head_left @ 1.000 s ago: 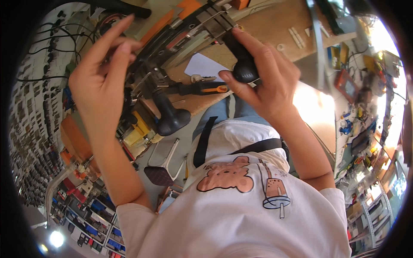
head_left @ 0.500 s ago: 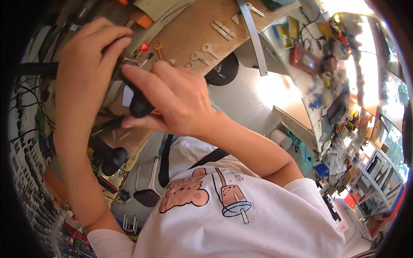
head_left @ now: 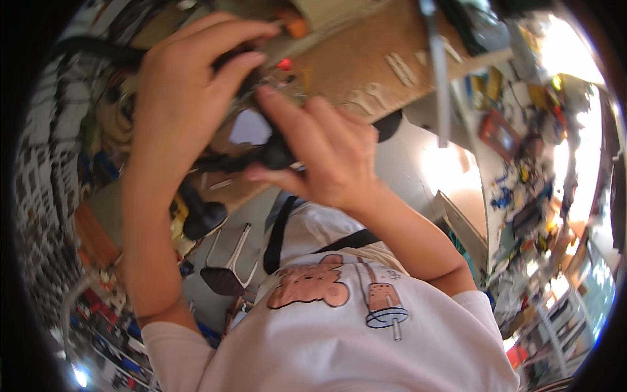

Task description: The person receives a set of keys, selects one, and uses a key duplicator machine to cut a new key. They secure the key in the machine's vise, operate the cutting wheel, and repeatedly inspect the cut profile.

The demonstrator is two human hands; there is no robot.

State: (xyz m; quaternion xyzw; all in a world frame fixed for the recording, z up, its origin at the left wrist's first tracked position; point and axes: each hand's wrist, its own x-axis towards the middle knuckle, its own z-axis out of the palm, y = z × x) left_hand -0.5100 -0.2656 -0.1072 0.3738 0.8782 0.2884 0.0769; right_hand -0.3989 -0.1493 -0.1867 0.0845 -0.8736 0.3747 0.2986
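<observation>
My left hand (head_left: 189, 81) reaches over the bench at the upper left, its fingers and thumb curled around a dark part (head_left: 238, 64), blurred and mostly hidden. Close beside it, my right hand (head_left: 330, 153) grips a black handle (head_left: 277, 155) between thumb and fingers. The index finger stretches toward the left thumb. Between the hands shows a pale flat piece (head_left: 250, 127). Just beyond the right index finger is a small red knob (head_left: 285, 65). Several flat metal keys (head_left: 371, 98) lie on the brown bench top (head_left: 336, 62), past the right hand.
A long metal strip (head_left: 439, 78) crosses the bench's far right. Below the left wrist juts another black knob (head_left: 208, 219), near a stool (head_left: 222, 277) on the floor. Cluttered shelves line the left. A side table at right holds tools and a red-framed device (head_left: 499, 135).
The whole view has swung, so the bench, keys and both hands sit further right in the picture, with some blur. Both hands keep their grips.
</observation>
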